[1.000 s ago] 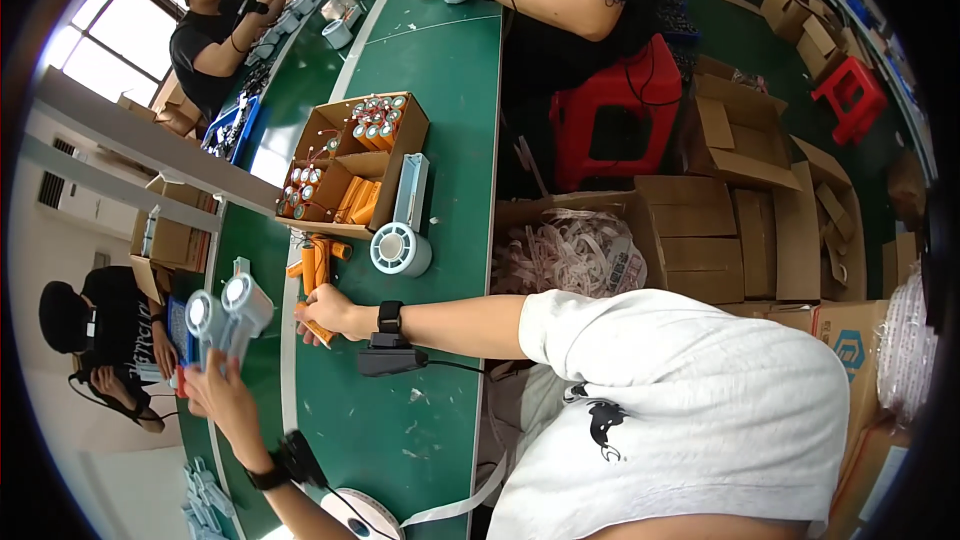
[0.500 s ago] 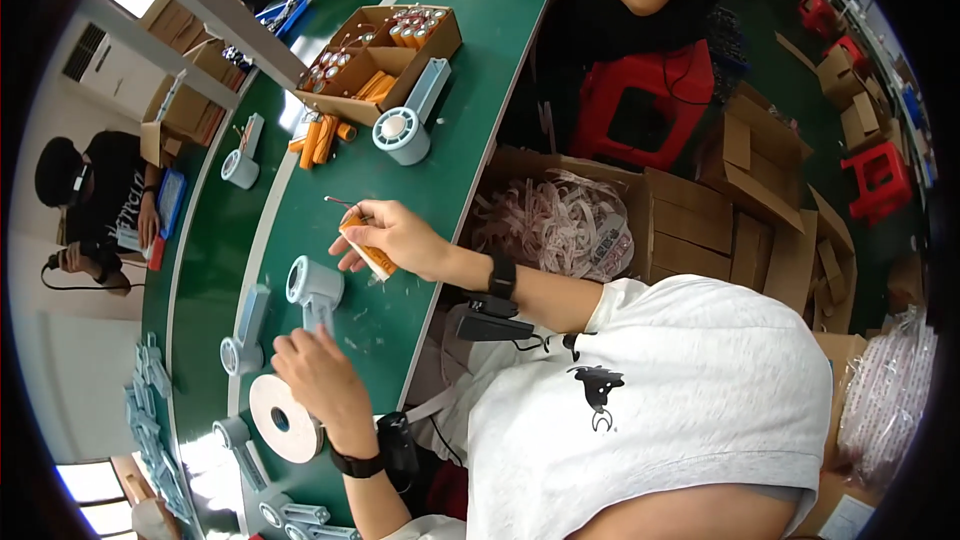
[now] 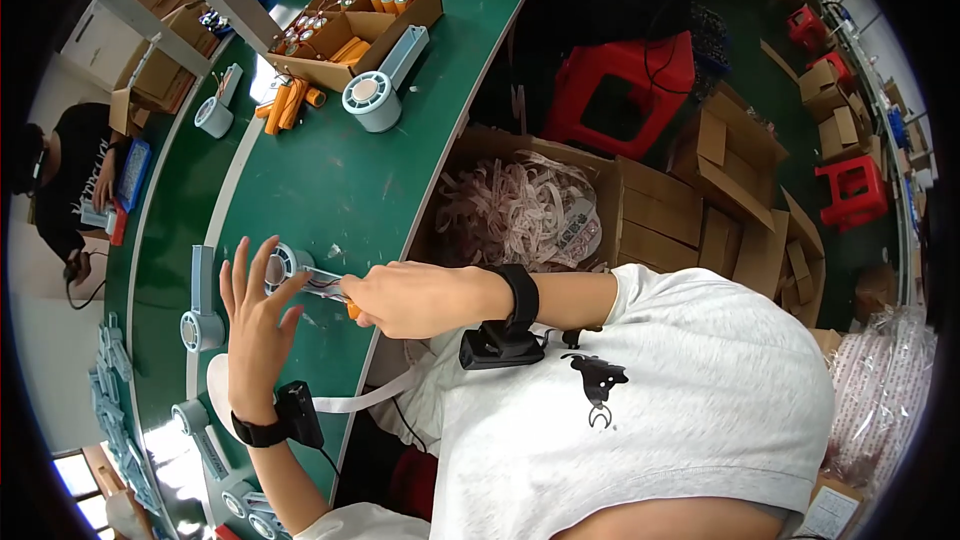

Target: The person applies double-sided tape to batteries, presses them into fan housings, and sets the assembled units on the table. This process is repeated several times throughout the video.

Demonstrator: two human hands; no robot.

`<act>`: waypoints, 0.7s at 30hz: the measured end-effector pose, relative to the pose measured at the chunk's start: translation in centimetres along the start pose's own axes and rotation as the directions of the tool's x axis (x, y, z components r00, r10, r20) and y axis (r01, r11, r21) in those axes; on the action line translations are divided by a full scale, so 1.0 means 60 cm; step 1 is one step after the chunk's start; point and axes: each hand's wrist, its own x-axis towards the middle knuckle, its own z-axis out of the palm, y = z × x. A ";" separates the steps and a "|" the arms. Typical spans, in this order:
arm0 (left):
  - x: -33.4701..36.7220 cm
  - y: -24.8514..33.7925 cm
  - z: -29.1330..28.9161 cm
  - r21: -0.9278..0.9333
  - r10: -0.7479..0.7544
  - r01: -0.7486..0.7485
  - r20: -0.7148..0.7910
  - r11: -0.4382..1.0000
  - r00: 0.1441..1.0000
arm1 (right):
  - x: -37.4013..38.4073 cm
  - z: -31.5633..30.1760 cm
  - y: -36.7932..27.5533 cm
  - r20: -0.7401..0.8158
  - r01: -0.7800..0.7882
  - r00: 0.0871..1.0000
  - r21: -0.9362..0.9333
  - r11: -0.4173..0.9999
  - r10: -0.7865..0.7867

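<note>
My right hand (image 3: 415, 300) is closed around an orange battery pack (image 3: 352, 310), most of which its fingers hide. It is at the handle end of a light-blue handheld fan (image 3: 284, 268) lying on the green table. Thin wires (image 3: 325, 282) show along the fan's open handle. My left hand (image 3: 258, 325) is raised beside the fan's round head, fingers spread, with the forefinger and thumb nearest the housing. Whether they touch it I cannot tell. Behind my left wrist, a white roll (image 3: 218, 380) is partly covered.
More fans lie around: one (image 3: 203, 330) left of my hand, another (image 3: 372, 102) farther up. A cardboard box (image 3: 360, 65) holds battery packs, beside loose orange packs (image 3: 288, 105). Below the table edge stands a carton of tangled strips (image 3: 520, 210). A co-worker (image 3: 85, 180) sits across.
My right hand has brought the battery pack down to the fan's handle. My left hand has moved up beside the fan head, its fingers now spread. The whole view has shifted.
</note>
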 end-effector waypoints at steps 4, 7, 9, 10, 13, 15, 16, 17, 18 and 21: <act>0.011 -0.001 0.037 0.081 0.144 -0.147 0.047 0.986 0.989 | -0.005 -0.022 0.009 0.059 -0.011 0.998 0.071 0.997 0.006; 0.011 -0.014 0.051 0.026 0.152 -0.152 -0.030 0.988 0.988 | 0.003 -0.045 0.014 0.006 -0.040 0.999 0.388 0.921 0.041; 0.013 -0.015 0.052 -0.009 0.121 -0.121 -0.066 0.993 0.991 | 0.007 -0.047 0.020 -0.301 0.242 0.953 0.729 0.641 -0.017; 0.015 -0.016 0.049 -0.023 0.094 -0.097 -0.087 0.995 0.992 | 0.009 -0.050 0.018 -0.286 0.222 0.958 0.722 0.656 -0.009; 0.025 -0.018 0.061 -0.083 0.078 -0.089 -0.134 0.993 0.988 | 0.022 -0.063 0.004 -0.481 0.408 0.875 0.689 0.599 -0.043; 0.031 -0.021 0.066 -0.132 0.114 -0.136 -0.161 0.982 0.980 | 0.033 -0.072 -0.008 -0.534 0.451 0.842 0.625 0.637 -0.073; 0.031 -0.023 0.069 -0.134 0.102 -0.125 -0.168 0.983 0.981 | 0.039 -0.074 -0.014 -0.594 0.505 0.797 0.561 0.656 -0.105; 0.033 -0.024 0.074 -0.148 0.120 -0.143 -0.153 0.979 0.981 | 0.045 -0.074 -0.017 -0.651 0.555 0.746 0.494 0.670 -0.138; 0.038 -0.022 0.079 -0.163 0.150 -0.172 -0.140 0.971 0.979 | 0.049 -0.070 -0.011 -0.651 0.553 0.746 0.488 0.675 -0.141; 0.040 -0.018 0.081 -0.202 0.170 -0.198 -0.146 0.959 0.975 | 0.071 -0.044 0.032 -0.512 0.491 0.841 0.584 0.646 -0.176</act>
